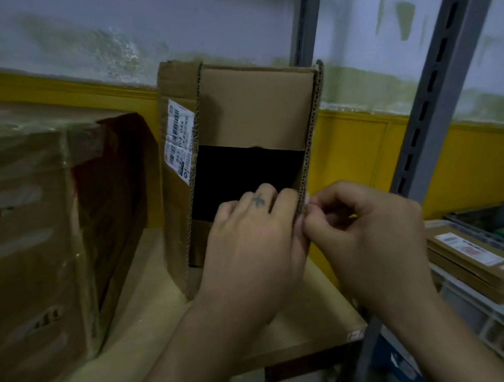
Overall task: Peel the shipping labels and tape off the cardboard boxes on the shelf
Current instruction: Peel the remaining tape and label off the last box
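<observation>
An open cardboard box (254, 109) stands on end on the wooden shelf (142, 338), its opening dark inside. A white shipping label (179, 141) with barcodes sticks to its left flap. My left hand (251, 250) grips the box's lower right flap edge, fingers curled into the opening. My right hand (365, 234) pinches something small and pale, likely tape, at that same right flap edge, just beside my left fingers. What exactly it pinches is mostly hidden.
A large box (23, 235) wrapped in clear tape fills the shelf's left side. Grey slotted metal uprights (438, 75) rise on the right. Beyond them, at lower right, flat cardboard parcels with labels (467, 248) lie in a crate. A yellow-and-white wall stands behind.
</observation>
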The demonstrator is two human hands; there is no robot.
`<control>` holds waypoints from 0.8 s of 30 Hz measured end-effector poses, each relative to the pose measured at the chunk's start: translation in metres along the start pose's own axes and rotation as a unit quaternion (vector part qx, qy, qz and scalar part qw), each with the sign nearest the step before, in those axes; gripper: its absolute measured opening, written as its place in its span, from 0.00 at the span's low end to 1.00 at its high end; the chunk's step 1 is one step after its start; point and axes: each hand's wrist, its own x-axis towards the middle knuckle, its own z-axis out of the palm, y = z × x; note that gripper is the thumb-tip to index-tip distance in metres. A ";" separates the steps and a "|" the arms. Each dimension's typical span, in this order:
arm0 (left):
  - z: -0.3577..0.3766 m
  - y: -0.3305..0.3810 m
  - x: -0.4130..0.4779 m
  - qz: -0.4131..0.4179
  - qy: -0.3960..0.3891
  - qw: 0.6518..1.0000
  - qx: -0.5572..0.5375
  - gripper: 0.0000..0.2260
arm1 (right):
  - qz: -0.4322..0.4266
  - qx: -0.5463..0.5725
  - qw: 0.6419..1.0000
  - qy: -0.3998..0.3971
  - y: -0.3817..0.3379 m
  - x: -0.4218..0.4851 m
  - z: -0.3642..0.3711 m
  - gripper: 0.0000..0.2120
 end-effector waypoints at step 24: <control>-0.007 -0.018 -0.023 -0.107 0.007 0.966 -0.233 0.08 | 0.010 0.018 0.996 -0.086 -0.024 0.007 0.006 0.10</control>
